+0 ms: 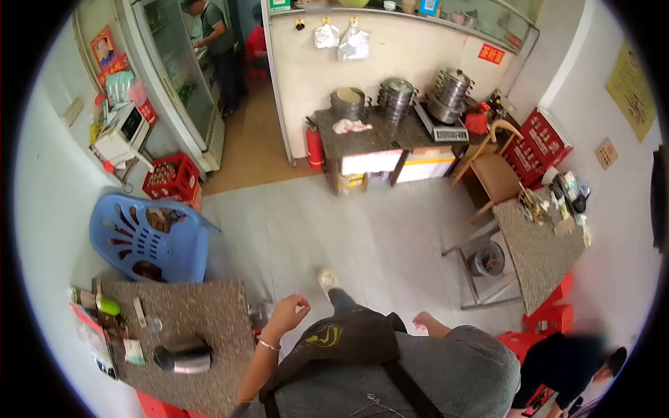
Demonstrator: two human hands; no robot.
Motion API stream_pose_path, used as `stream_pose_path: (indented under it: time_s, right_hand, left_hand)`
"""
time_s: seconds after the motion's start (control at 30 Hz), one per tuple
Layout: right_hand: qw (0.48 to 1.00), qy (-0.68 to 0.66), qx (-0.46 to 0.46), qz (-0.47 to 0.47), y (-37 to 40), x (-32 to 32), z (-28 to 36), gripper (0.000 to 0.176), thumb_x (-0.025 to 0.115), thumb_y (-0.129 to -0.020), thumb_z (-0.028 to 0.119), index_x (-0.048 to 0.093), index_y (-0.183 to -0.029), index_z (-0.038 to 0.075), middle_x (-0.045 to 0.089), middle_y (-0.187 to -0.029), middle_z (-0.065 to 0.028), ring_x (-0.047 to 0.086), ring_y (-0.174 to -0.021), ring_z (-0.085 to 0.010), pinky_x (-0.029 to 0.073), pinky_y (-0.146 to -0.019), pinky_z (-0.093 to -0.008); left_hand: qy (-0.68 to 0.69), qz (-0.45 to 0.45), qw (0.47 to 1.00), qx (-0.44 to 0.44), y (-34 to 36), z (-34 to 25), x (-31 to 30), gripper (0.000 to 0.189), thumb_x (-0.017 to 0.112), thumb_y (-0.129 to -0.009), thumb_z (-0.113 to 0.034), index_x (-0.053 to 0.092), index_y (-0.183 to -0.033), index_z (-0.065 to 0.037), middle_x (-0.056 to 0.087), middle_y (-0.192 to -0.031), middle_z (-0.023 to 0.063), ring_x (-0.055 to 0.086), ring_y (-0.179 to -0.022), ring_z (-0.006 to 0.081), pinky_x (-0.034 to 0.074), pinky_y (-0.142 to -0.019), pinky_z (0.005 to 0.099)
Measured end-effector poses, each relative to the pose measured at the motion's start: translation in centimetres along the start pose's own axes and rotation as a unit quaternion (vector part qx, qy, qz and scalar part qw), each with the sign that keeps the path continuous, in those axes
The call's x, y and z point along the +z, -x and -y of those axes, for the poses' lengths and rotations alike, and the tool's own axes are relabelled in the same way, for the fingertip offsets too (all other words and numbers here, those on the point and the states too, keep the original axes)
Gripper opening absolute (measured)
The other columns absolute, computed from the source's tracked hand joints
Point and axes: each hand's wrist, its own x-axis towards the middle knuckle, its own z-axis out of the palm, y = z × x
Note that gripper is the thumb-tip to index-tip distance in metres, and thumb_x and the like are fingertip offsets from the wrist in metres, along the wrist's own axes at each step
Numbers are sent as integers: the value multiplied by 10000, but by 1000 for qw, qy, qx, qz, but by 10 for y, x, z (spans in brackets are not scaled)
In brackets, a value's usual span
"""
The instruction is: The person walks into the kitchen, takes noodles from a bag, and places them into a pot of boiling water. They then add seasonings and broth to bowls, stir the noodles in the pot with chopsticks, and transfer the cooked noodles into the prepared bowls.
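My left hand (289, 314), with a bracelet at the wrist, hangs in front of my body beside the near-left stone-topped table (216, 313). Its fingers are loosely bent and a little apart, with nothing between them. Out to the other side, my right hand (426, 322) hangs by my hip, partly hidden by my sleeve. The fingers that show there are curled in, and no object is seen in them. Neither hand touches anything. A dark apron (341, 352) covers my front, and one shoe (327, 280) shows on the pale tiles.
A blue plastic chair (150, 240) stands left, behind the table with a kettle (185, 354). Ahead, a counter (376, 143) carries steamer pots (397, 97). At right are a wooden chair (496, 174), another table (547, 254), a bin (490, 259) and a bending person (564, 373).
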Motion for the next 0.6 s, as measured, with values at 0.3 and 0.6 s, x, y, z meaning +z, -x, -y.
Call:
stream_pose_path:
  time_s: [0.3,0.6]
  right_hand:
    - [947,-164,5,-275,-225,-434,-120,97,609,-715,209,606,-715,112,611,-723,-67,609,-715,-235,499,-620,-382]
    - [720,-539,-205,-386,-335,-953,-3,250,577,-846,131,605,-1019,-48,645,-823,-92,618,-694,-162,494,-636,-245]
  left_hand:
    - [69,-48,984,-156,-170,107,-141,243,648,-779,-283,654,-842,-49,639,-832,144,618,-762,306,488,-690,370]
    - [2,-148,953,-263,-330,262,-324,351,637,-782,-396,646,-732,-48,626,-708,161,611,-677,321,490,-643,380]
